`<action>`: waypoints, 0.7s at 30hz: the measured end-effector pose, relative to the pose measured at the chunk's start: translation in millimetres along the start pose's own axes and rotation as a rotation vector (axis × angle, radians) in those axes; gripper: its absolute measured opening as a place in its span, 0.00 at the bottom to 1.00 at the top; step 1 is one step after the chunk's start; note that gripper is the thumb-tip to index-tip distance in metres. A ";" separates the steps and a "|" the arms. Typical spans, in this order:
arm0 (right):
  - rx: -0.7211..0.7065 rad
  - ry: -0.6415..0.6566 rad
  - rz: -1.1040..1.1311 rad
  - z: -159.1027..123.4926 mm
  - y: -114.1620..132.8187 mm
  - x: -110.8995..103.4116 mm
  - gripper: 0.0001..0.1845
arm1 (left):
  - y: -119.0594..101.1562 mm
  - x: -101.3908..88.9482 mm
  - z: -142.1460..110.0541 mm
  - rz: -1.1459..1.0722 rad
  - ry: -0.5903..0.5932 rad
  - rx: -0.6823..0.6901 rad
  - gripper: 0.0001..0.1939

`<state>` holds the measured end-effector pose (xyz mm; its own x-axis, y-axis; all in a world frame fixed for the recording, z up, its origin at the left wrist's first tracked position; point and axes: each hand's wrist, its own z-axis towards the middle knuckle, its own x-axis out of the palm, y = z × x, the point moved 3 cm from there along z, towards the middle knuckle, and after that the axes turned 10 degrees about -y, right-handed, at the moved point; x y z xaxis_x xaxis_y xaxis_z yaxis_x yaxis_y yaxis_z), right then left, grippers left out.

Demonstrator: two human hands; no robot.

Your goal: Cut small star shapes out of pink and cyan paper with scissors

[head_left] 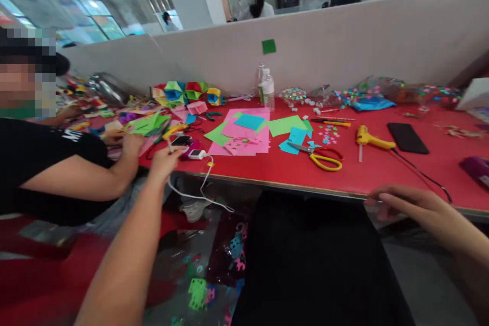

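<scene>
My left hand (pixel 165 162) reaches to the table's front edge, its fingers pinched on a white charging cable (pixel 206 175). The cable hangs below the edge and loops up to a white plug (pixel 196 154) lying on the table. Just beyond my fingers is a dark phone (pixel 182 141), partly hidden. My right hand (pixel 408 205) hovers at the front edge on the right, fingers loosely bent and apart, with nothing visible in them. Farther in lie a yellow glue gun (pixel 372 138), a black phone (pixel 408 137) and yellow-and-red scissors (pixel 321 157).
Pink paper sheets (pixel 262 135) and blue paper (pixel 250 121) lie mid-table. Behind them stand a plastic bottle (pixel 268 90) and folded paper shapes (pixel 195 90). A co-worker (pixel 57 173) sits close on my left, hands on the table. Foam cut-outs (pixel 197 293) lie below.
</scene>
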<state>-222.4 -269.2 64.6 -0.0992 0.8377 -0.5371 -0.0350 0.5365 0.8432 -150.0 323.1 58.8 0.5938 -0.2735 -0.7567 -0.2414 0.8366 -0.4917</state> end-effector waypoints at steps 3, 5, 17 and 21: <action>-0.081 0.193 0.058 31.1 28.3 62.6 0.24 | 7.7 18.9 20.0 0.031 -0.049 -0.054 0.14; -0.186 0.279 0.098 59.8 55.6 115.2 0.17 | 9.6 31.7 22.9 0.048 -0.130 -0.045 0.16; -0.776 0.185 -0.316 197.8 224.2 392.3 0.24 | 66.2 72.4 7.6 -0.038 -0.384 -0.055 0.25; -0.772 0.229 -0.386 213.5 234.1 434.7 0.27 | 79.8 92.3 5.8 -0.042 -0.397 -0.160 0.30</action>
<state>-61.4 242.4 23.5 -0.1355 0.5277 -0.8385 -0.7590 0.4887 0.4302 -110.0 367.4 -47.8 0.8474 -0.0760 -0.5255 -0.3081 0.7357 -0.6032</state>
